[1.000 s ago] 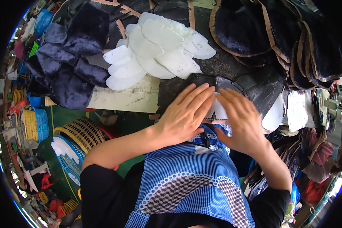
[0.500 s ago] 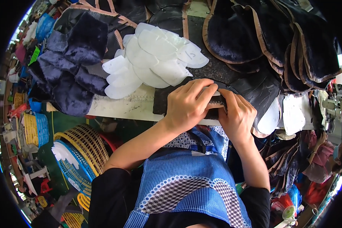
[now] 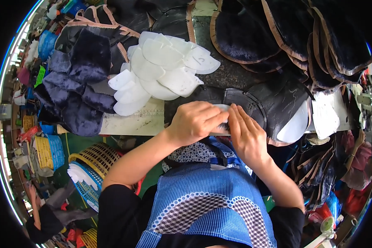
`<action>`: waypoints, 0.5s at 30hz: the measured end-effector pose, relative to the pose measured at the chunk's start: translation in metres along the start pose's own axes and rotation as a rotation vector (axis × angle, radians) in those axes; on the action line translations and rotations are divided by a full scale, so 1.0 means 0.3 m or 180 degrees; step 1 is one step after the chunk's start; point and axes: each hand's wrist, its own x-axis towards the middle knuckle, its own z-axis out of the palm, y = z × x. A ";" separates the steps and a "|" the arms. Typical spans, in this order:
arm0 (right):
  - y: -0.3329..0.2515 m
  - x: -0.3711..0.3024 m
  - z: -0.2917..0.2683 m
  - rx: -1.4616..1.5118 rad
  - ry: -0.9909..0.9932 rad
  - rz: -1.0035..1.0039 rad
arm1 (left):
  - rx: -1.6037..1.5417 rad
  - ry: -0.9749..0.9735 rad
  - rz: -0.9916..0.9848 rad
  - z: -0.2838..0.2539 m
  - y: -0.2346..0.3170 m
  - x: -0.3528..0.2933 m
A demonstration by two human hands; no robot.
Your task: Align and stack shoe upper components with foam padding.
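At the front edge of the table, both my hands are on a black leather shoe upper (image 3: 255, 108) with a dark furry lining. My left hand (image 3: 197, 123) is curled closed on its near edge, beside a small part of a white stiffener (image 3: 223, 108). My right hand (image 3: 249, 134) lies against the same edge, fingers straight and pressed together, its thumb hidden. The fingertips of both hands nearly meet. Just beyond my left hand spreads a pile of translucent white stiffeners (image 3: 163, 58). Another white stiffener (image 3: 294, 124) shows at the upper's right end.
Dark blue furry pieces (image 3: 76, 87) are heaped at the left. Black furry uppers with tan edges (image 3: 246, 35) overlap at the far right. A ruler strip (image 3: 138, 115) runs along the table edge. Yellow and blue baskets (image 3: 97, 159) stand below left; another person's arm (image 3: 35, 206) shows lower left.
My right fingers have straightened and come closer to my left hand. The upper's toothed edge no longer shows between them. The whole view has shifted slightly, and another person appears at lower left.
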 end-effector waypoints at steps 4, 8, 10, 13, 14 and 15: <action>0.066 -0.009 -0.035 0.0088 -0.0400 -0.0644 | 0.0177 -0.0670 0.0744 -0.027 -0.039 -0.010; 0.221 0.100 -0.102 0.1482 -0.1271 -0.0092 | -0.1432 -0.2228 -0.0215 -0.080 -0.176 0.163; 0.292 0.244 -0.142 0.2334 -0.2345 0.0817 | -0.2284 -0.3129 -0.1057 -0.104 -0.275 0.258; 0.295 0.321 -0.170 0.2071 -0.2724 0.1149 | -0.2612 -0.2900 -0.1270 -0.139 -0.297 0.262; 0.305 0.290 -0.128 0.2287 -0.2328 0.0782 | -0.2211 -0.2899 -0.1084 -0.140 -0.282 0.263; 0.311 0.266 -0.106 0.2495 -0.1927 0.0395 | -0.1798 -0.2884 -0.0915 -0.138 -0.248 0.260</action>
